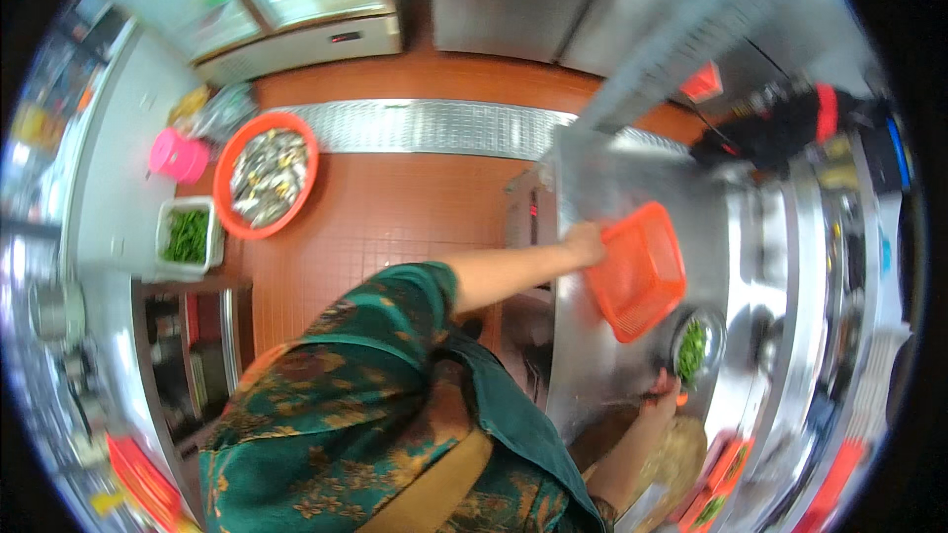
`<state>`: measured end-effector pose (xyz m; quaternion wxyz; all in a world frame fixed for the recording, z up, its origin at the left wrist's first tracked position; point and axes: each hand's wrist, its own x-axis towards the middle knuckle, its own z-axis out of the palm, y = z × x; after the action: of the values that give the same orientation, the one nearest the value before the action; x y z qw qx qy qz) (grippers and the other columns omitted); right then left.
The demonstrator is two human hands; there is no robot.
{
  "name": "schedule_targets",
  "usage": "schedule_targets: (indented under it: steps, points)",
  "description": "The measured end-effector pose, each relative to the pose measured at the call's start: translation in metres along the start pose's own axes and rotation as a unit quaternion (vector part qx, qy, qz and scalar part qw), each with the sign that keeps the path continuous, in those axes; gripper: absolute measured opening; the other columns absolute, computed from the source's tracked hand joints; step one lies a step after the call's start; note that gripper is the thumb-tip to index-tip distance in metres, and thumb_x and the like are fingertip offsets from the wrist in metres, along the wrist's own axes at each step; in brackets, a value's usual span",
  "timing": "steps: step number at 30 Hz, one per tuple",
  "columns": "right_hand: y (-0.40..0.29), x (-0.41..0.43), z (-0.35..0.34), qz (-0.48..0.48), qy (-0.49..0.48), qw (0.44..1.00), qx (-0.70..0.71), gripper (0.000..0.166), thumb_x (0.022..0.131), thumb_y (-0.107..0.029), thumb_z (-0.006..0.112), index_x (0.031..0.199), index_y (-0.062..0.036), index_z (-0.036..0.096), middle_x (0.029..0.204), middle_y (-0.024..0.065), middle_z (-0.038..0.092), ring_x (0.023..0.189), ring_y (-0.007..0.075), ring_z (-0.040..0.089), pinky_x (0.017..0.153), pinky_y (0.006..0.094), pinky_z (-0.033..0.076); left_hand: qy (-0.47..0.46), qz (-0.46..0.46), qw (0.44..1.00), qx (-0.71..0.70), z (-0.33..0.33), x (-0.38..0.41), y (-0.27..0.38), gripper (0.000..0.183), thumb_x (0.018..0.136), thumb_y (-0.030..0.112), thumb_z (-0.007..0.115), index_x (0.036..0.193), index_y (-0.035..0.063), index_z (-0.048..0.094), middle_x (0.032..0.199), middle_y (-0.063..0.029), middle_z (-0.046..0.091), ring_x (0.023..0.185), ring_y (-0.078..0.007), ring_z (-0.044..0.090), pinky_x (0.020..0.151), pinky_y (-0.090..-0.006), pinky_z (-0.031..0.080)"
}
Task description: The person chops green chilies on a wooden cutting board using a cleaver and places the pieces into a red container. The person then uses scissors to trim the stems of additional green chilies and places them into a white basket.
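Note:
My left hand (585, 244) is closed on the near rim of an orange-red plastic basket (637, 274), which is tilted above a stainless steel counter (592, 363). Close to the basket's lower right corner stands a round bowl (720, 337) with chopped green vegetables (692, 352) in it. My right hand (664, 387) is just below this bowl, beside a small orange piece (682, 399); blur hides whether the fingers grip anything. A round chopping board (685, 448) lies under and beyond my right forearm, with a pale blade-like thing (644, 507) on it.
Red trays with greens (722, 474) sit right of the board. A metal post (666, 44) rises at the counter's far left corner. Behind me on the floor are an orange basin (315, 185) of what looks like fish or shellfish, a white tub (216, 240) of greens and a pink container (180, 155).

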<state>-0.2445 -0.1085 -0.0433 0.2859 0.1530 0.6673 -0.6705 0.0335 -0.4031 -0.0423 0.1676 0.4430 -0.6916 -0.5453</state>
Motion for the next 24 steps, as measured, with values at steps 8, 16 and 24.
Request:
schedule_targets:
  steps: [8, 16, 24]
  points:
    - [-0.029, -0.090, 0.053, -0.223, -0.056, 0.946, -0.228, 0.031, 0.087, -0.034, 0.062, 0.094, -0.0038, 0.058, 0.081, 0.0068, 0.062, 0.053, 0.0103, 0.045, 0.047, 0.0245, 0.038, 0.065, -0.034, 0.997, -0.025, -0.014, -0.047, -0.036, 0.051, 0.078, 0.034, 0.062, 0.123, 0.0100, 0.056, 0.115, -0.0194, 0.061, 0.108, -0.0345, 0.057, 0.091, -0.0427, 0.045]
    - [0.076, -0.224, 0.227, -0.201, -0.481, 0.808, -0.275, 0.019, 0.093, -0.022, 0.058, 0.106, -0.0104, 0.050, 0.077, 0.0043, 0.059, 0.046, 0.0061, 0.045, 0.040, 0.0192, 0.036, 0.227, -0.237, 0.936, -0.128, -0.141, -0.272, -0.238, 0.046, 0.076, 0.040, 0.065, 0.110, 0.0104, 0.066, 0.115, -0.0139, 0.063, 0.109, -0.0305, 0.058, 0.093, -0.0395, 0.045]
    - [0.239, -0.424, 0.364, -0.165, -0.669, 0.583, -0.431, 0.015, 0.091, -0.014, 0.060, 0.104, -0.0077, 0.057, 0.087, 0.0036, 0.063, 0.055, 0.0077, 0.054, 0.047, 0.0192, 0.044, 0.512, -0.322, 0.724, -0.332, -0.286, -0.543, -0.295, 0.037, 0.088, 0.023, 0.059, 0.118, 0.0019, 0.057, 0.103, -0.0098, 0.065, 0.090, -0.0197, 0.062, 0.078, -0.0343, 0.050]
